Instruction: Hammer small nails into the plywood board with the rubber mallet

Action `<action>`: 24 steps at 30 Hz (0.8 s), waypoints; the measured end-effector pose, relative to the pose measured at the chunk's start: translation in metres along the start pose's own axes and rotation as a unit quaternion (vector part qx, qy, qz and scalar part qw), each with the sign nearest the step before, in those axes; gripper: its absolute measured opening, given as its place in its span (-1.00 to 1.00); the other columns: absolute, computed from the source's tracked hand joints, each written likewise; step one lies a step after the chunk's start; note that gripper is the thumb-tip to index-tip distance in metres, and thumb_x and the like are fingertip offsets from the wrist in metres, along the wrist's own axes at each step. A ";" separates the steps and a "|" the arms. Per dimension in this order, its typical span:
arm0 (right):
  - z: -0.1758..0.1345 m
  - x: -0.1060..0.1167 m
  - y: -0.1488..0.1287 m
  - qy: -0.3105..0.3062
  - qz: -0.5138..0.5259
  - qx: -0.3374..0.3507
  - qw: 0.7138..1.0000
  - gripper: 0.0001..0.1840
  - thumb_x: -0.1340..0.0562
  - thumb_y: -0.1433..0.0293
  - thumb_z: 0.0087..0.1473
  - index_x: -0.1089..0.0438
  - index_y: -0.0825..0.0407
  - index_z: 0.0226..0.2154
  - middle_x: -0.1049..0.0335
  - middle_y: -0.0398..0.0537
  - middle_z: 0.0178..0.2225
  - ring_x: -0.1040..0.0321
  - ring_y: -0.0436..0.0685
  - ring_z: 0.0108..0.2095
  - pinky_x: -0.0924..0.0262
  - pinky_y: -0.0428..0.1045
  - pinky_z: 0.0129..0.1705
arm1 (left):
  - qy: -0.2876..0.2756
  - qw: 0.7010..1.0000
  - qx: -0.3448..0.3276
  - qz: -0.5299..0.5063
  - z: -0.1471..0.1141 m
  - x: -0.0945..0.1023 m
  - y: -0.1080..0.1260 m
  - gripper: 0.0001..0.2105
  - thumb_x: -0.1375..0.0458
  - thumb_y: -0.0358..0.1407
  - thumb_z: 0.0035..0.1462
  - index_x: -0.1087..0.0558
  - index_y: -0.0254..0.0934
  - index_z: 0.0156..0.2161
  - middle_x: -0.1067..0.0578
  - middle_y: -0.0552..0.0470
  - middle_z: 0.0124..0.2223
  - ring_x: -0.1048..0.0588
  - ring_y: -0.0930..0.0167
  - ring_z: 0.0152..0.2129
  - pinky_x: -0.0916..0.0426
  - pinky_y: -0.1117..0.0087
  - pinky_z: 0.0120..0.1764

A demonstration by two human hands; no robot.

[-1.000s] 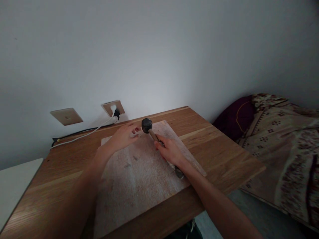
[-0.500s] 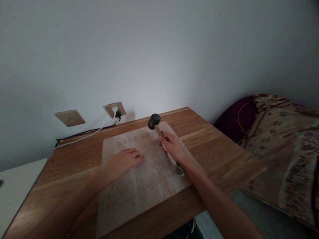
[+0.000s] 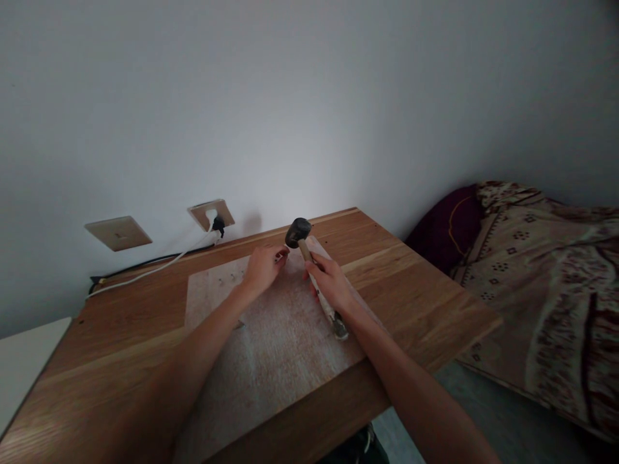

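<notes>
Wall (image 3: 309, 116): wall plate (image 3: 119, 233) left of socket (image 3: 226, 211) — white plug (image 3: 211, 216) inserted, white cable (image 3: 140, 283) trailing left. Far right: purple cushion (image 3: 441, 229) beside patterned bedspread (image 3: 517, 283) — bedspread rumpled.

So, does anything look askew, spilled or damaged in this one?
Nothing looks spilled. The mallet in the right hand looks worn: its handle is blotched pale and dark toward the butt, plainer near the head. One small piece lies beside the left forearm, apart from the small bits farther up the board.

A dark-headed mallet (image 3: 298, 233) with a worn, slanting handle is over the whitish board (image 3: 271, 361)'s right side; tiny nail-like bits (image 3: 232, 276) dot its far-left part.
</notes>
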State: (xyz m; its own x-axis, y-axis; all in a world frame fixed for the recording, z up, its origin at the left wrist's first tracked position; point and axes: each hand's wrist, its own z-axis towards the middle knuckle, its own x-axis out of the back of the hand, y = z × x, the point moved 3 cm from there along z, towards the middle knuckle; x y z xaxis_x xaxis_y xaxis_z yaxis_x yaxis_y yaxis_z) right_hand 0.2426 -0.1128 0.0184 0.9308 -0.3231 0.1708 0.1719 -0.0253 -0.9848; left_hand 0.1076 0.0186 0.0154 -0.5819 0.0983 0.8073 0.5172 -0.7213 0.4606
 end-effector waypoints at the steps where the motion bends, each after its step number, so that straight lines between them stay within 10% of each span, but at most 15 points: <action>1: 0.000 0.001 0.001 0.005 0.005 -0.004 1.000 -0.78 -0.10 0.19 0.21 -0.31 -0.02 -0.33 -0.38 -0.17 -0.45 -0.22 -0.04 -0.70 -0.13 -0.10 -0.72 | -0.003 1.000 0.005 0.002 0.001 -0.003 -0.001 -0.83 -0.21 -0.47 0.20 -0.62 -0.25 -0.16 -0.67 -0.07 -0.21 -0.62 0.27 -0.26 -0.45 0.27 -0.11; 14: 0.000 0.005 -0.004 -0.004 -0.085 0.012 0.996 -0.83 -0.10 0.34 0.28 -0.30 -0.02 -0.36 -0.39 -0.20 -0.48 -0.23 -0.05 -0.72 -0.11 -0.13 -0.69 | 0.010 0.999 0.035 -0.008 0.001 -0.014 -0.001 -0.89 -0.23 -0.47 0.14 -0.55 -0.24 -0.24 -0.66 -0.06 -0.22 -0.60 0.24 -0.24 -0.44 0.27 -0.13; 24: -0.002 0.012 -0.009 -0.019 -0.173 0.036 0.984 -0.86 -0.12 0.37 0.28 -0.38 0.00 -0.27 -0.44 -0.16 -0.46 -0.26 -0.04 -0.65 -0.11 -0.12 -0.56 | 0.010 0.991 0.112 -0.079 0.000 -0.016 -0.003 -0.52 -0.26 -0.51 0.11 -0.36 -0.26 0.15 -0.69 -0.06 -0.21 -0.65 0.28 -0.27 -0.47 0.30 -0.14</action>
State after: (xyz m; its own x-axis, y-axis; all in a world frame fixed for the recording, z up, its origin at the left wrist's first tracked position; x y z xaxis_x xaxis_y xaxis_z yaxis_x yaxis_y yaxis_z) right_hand 0.2512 -0.1185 0.0291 0.8237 -0.2710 0.4981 0.5019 -0.0601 -0.8628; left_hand 0.1154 0.0190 0.0015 -0.6772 0.1823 0.7128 0.5440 -0.5282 0.6520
